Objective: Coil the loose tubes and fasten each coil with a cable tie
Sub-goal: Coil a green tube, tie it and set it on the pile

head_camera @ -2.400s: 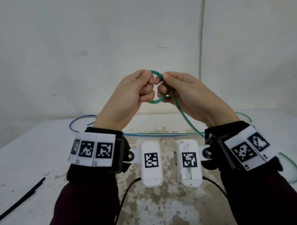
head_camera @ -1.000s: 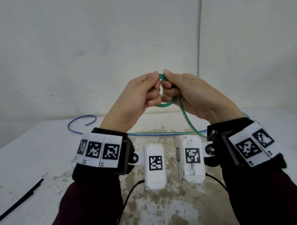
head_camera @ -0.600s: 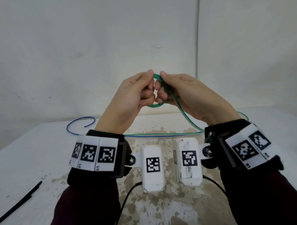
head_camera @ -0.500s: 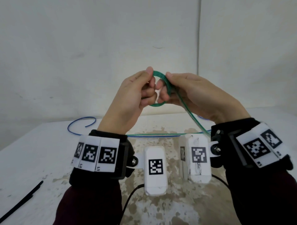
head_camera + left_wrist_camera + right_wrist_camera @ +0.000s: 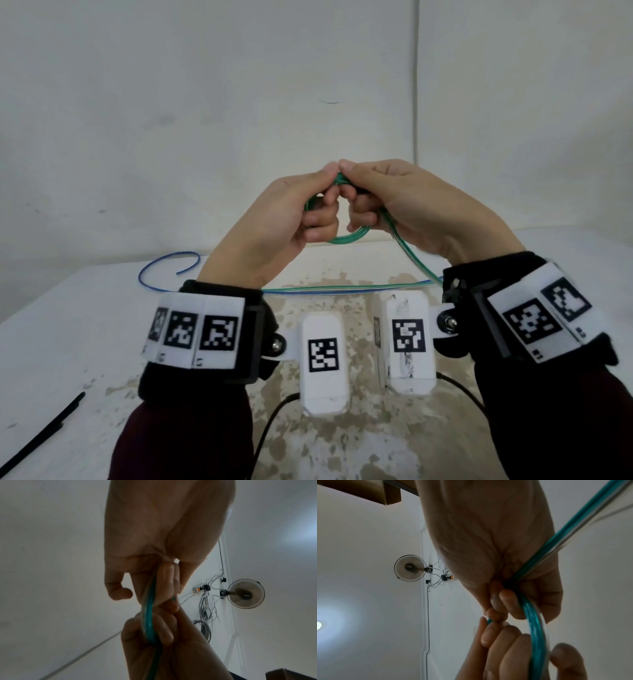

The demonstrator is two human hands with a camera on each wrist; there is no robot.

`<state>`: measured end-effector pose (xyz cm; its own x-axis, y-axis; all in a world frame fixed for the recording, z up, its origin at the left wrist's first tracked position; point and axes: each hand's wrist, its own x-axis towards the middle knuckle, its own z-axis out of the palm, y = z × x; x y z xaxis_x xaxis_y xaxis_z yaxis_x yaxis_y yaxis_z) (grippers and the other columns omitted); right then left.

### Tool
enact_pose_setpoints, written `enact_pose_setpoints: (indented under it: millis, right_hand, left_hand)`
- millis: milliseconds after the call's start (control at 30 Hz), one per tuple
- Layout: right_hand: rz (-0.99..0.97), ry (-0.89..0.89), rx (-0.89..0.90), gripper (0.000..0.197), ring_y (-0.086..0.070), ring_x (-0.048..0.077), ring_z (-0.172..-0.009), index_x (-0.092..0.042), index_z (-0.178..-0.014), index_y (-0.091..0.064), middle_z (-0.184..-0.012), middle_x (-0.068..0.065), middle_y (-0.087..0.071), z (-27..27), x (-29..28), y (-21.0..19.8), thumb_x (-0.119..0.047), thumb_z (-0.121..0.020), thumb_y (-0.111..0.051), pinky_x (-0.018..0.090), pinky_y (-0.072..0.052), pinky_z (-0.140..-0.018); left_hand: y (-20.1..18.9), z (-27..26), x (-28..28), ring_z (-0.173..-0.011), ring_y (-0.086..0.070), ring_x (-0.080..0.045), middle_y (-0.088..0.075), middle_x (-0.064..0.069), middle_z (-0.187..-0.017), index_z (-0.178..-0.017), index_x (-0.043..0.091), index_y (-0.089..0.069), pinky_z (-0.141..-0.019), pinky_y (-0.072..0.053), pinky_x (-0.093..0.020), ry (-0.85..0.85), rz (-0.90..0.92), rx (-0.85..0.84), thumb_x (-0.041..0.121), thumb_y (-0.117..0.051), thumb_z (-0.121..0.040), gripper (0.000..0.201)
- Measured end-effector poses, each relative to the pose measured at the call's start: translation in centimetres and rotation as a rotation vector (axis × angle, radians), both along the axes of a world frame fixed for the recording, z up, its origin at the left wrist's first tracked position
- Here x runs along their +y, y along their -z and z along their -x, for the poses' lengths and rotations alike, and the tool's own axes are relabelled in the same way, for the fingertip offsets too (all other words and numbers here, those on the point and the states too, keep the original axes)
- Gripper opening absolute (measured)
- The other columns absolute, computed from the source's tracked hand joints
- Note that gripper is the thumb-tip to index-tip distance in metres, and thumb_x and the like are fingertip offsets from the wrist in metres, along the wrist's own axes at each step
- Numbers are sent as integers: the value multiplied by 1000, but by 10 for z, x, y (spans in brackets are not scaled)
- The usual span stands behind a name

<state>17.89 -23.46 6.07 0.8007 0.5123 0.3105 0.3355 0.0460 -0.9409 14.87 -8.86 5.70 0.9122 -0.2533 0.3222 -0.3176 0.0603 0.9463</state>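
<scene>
Both hands are raised above the table and hold a small coil of green tube [image 5: 347, 235]. My left hand [image 5: 291, 212] pinches the coil's left side and top, its fingers curled round the loops [image 5: 149, 609]. Against it, my right hand [image 5: 394, 202] grips the right side, where the tube [image 5: 534, 622] bends round its fingers. The uncoiled length of green tube [image 5: 416, 261] runs down past my right wrist to the table. A blue tube [image 5: 161, 265] lies loose on the table behind my left wrist. One black cable tie [image 5: 41, 435] rests at the table's near left.
The white table [image 5: 68, 342] has a worn, mottled patch [image 5: 342, 438] in the middle. Green and blue tube lengths [image 5: 342, 288] lie together across it, just beyond my wrists. A pale wall [image 5: 205, 102] stands close behind. Black camera cables [image 5: 270, 421] hang below my wrists.
The hands have kept winding the green tube, shifting their grips; thumbs now meet at the coil's top. The free end of the blue tube has crept toward my left wrist.
</scene>
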Motion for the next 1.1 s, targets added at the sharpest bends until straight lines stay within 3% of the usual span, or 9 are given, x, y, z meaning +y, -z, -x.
enact_pose_setpoints:
  millis: [167,233,300,367,467,600,800,900,1100]
  right_hand:
    - [-93,5,15,36,-39,10,-46,-11,-72,-49,-46,-8,-32,3,6,-1,-27,-102,-38,23,-53,-68]
    - [-161,78,21,36,-35,9,-45,-13,-70,-47,-45,-9,-31,1,4,-3,-27,-102,-38,20,-52,-63]
    - [-198,118,27,37,-35,9,-44,-14,-70,-47,-45,-10,-30,-3,-3,-4,-28,-102,-38,20,-51,-62]
    - [-226,137,34,37,-34,8,-44,-14,-69,-47,-45,-10,-30,-5,-11,-4,-28,-102,-38,20,-51,-62]
    - [-235,148,28,37,-34,8,-44,-15,-70,-46,-46,-10,-29,-7,-15,-5,-29,-102,-37,21,-51,-64]
    - [-195,139,14,37,-35,9,-46,-14,-70,-47,-47,-9,-29,-8,-13,-3,-30,-102,-37,21,-51,-63]
    - [-150,122,5,37,-33,9,-46,-14,-69,-46,-51,-7,-28,-7,-16,-4,-31,-102,-38,21,-50,-61]
    - [-42,90,-40,38,-31,9,-45,-14,-68,-47,-50,-8,-30,-5,-17,-3,-30,-101,-39,21,-46,-59]
    - [250,28,-150,40,-27,10,-46,-13,-65,-46,-47,-12,-33,2,-7,1,-28,-102,-39,18,-41,-55]
  left_hand:
    - [1,1,8,-46,-32,-5,-51,10,-53,-75,7,-51,-48,-31,-13,4,60,-39,25,-35,-101,36]
    - [2,0,9,-60,-50,-10,-56,2,-67,-88,7,-62,-67,-46,-20,-17,98,-50,23,-41,-98,29]
    - [3,-2,12,-80,-61,-14,-63,-3,-83,-99,8,-67,-85,-51,-30,-157,6,-98,17,-51,-95,20]
    - [3,-1,14,-89,-63,-15,-67,-9,-94,-104,5,-69,-90,-51,-33,-240,-43,-116,18,-61,-88,22]
    - [4,0,12,-85,-65,-13,-68,-8,-91,-100,5,-71,-89,-52,-31,-256,-55,-106,25,-69,-74,33]
    - [6,-2,7,-80,-65,-13,-70,-8,-83,-91,8,-72,-94,-51,-31,-265,-84,-123,16,-68,-81,13]
    - [8,-2,9,-81,-67,-16,-71,-7,-81,-91,8,-72,-93,-53,-32,-200,-79,-109,17,-66,-80,16]
    - [7,-2,9,-80,-66,-16,-69,-4,-80,-91,9,-69,-87,-55,-33,-137,-140,-70,21,-59,-88,16]
    - [4,0,11,-59,-57,-18,-58,-5,-65,-82,8,-64,-68,-55,-30,-6,-200,45,34,-38,-100,41]
